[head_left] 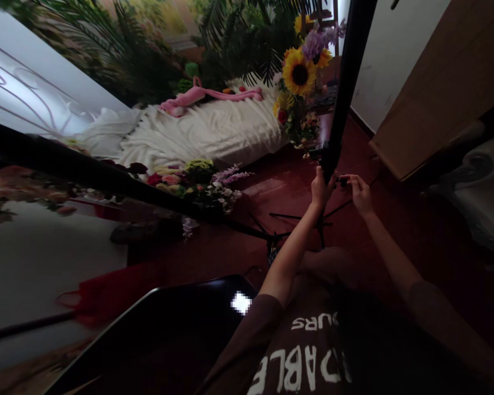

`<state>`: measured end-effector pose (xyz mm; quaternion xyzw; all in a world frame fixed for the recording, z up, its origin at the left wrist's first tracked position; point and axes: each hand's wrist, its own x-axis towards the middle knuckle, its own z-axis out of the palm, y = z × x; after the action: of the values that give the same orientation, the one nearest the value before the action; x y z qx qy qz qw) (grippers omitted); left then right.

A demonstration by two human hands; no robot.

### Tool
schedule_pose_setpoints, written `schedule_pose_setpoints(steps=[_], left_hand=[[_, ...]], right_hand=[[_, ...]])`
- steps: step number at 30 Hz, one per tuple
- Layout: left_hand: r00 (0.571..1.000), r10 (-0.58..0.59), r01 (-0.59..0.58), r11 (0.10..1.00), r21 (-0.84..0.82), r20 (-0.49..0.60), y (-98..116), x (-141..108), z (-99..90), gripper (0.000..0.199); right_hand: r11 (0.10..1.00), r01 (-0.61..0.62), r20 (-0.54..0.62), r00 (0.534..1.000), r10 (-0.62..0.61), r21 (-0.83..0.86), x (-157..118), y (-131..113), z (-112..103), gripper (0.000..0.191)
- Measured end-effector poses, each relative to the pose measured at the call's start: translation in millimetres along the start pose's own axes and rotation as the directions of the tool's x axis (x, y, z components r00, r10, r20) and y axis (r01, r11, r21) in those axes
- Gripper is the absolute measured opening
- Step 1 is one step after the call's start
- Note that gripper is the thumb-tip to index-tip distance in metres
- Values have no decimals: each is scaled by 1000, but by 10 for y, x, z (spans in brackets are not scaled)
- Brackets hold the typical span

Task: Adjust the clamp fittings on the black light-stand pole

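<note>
A black upright pole on a tripod base stands right of centre, its top leaning out of view. My left hand is wrapped round the pole just below a dark clamp or collar. To its right, my right hand has thumb and fingers pinched at a small dark knob beside the pole. The low light hides the knob's details. Thin tripod legs spread over the dark red floor below my hands.
Another black pole slants across the left. Behind are a white-draped bench with a pink plush toy, sunflowers and flowers. A dark glossy surface lies lower left, a brown panel at right.
</note>
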<state>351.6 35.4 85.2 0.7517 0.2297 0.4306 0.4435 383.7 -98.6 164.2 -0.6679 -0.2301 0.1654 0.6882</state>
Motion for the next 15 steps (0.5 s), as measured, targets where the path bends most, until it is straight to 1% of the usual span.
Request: schedule_pose_setpoints(steps=[2,4,5,6,8,9,11,13,15], left_hand=[[1000,-1,1,1000,0,-1,-2,3,3,51],[1000,-12,12,1000,-10,9,7,8,0,50],[1000,-20,20,1000,-18,16,18,11,-4,50],[999,-27,28,999,-26,21,34,15,-10,49],[999,-36,38,998,-45,30,81,23,-31,48],[999,-39,41,998,-57,38,111,24,-47,48],[997,-45,51,995,-88,69,170,9,-93,47],[991,-49,65,990,-123,124,204,-50,-162,47],[984,-59,84,986,-144,168,177,-180,-262,47]], right_hand=[[996,-76,-3,997,76,48,46,-51,1,31],[966,-217,0,976,219,143,92,-109,-8,24],[931,-305,10,951,309,200,115,-140,-18,20],[884,-392,23,916,399,254,138,-174,-30,18],[783,-521,63,843,534,340,172,-246,-57,19],[740,-560,85,815,574,373,179,-282,-70,22],[668,-600,130,779,614,441,166,-340,-85,27],[586,-615,169,752,637,528,118,-355,-73,29],[494,-595,163,727,667,634,41,-302,-26,32]])
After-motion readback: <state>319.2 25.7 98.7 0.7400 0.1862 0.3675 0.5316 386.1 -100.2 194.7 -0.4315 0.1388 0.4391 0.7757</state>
